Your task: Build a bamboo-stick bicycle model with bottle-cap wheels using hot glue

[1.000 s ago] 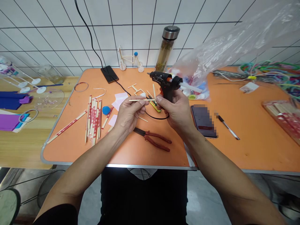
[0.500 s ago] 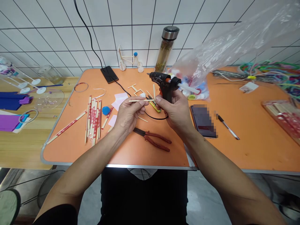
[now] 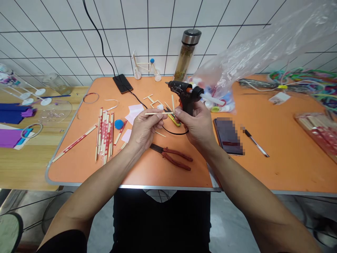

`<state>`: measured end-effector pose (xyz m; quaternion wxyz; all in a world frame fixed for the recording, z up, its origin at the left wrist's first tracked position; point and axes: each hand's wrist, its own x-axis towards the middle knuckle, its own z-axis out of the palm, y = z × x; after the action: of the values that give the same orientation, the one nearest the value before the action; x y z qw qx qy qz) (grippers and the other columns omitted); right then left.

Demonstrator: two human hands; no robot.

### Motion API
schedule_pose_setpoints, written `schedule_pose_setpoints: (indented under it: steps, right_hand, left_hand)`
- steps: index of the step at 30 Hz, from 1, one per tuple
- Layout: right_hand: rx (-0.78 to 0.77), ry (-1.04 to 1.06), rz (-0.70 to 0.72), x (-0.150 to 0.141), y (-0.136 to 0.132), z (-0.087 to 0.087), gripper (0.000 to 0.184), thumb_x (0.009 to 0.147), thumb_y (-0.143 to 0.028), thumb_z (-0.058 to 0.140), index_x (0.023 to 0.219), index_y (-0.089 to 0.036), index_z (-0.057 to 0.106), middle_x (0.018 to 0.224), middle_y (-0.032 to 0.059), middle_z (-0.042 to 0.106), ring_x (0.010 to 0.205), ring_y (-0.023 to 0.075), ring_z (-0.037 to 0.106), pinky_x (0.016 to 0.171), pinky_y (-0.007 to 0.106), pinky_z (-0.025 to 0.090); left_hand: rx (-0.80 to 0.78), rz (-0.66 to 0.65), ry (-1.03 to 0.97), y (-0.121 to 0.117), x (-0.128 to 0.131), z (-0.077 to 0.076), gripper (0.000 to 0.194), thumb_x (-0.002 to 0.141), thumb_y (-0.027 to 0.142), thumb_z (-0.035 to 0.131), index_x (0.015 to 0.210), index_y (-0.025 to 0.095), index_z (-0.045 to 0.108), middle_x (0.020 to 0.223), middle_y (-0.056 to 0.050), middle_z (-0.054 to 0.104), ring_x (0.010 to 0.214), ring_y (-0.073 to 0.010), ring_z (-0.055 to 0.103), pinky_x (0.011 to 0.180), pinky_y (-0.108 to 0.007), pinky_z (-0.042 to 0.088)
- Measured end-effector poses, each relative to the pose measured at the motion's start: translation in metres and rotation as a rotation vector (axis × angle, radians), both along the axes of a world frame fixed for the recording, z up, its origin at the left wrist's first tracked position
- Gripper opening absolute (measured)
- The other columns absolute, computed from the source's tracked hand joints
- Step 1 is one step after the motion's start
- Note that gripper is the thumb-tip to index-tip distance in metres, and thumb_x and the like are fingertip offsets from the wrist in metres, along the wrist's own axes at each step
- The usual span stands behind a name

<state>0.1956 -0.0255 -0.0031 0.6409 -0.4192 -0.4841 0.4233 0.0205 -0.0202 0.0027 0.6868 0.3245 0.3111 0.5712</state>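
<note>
My left hand (image 3: 145, 129) is closed, pinching a thin wooden stick (image 3: 155, 113) that lies level and points right. At its right end the stick meets a short upright stick (image 3: 173, 102). My right hand (image 3: 198, 124) is wrapped round the handle of a black hot glue gun (image 3: 184, 92), its nozzle pointing left and a glue stick out of the back. Thumb and finger of that hand also touch the joint of the two sticks. A yellow utility knife (image 3: 174, 121) lies behind the hands. Red-handled pliers (image 3: 176, 158) rest in front.
Paper-wrapped chopsticks (image 3: 105, 135) and a blue bottle cap (image 3: 119, 124) lie left. A small stick model (image 3: 144, 66) and a tea bottle (image 3: 185, 52) stand by the wall. A phone (image 3: 229, 135), a pen (image 3: 256, 143) and a plastic bag (image 3: 237, 66) are right.
</note>
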Motion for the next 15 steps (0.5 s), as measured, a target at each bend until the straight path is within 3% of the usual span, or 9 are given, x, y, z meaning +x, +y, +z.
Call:
schedule_pose_setpoints:
  steps: [15]
  right_hand:
    - [-0.059,0.07,0.038,0.0001,0.0008,-0.0043,0.059,0.077,-0.056,0.106,0.114,-0.03,0.069,0.093,-0.0046,0.073,0.077,0.0147,0.077,0.074,0.03,0.067]
  left_hand:
    - [-0.048,0.026,0.046,-0.0013,0.0003,0.0018,0.026,0.07,0.02,0.1,0.087,0.018,0.08,0.08,-0.001,0.084,0.064,-0.0072,0.072,0.064,-0.018,0.058]
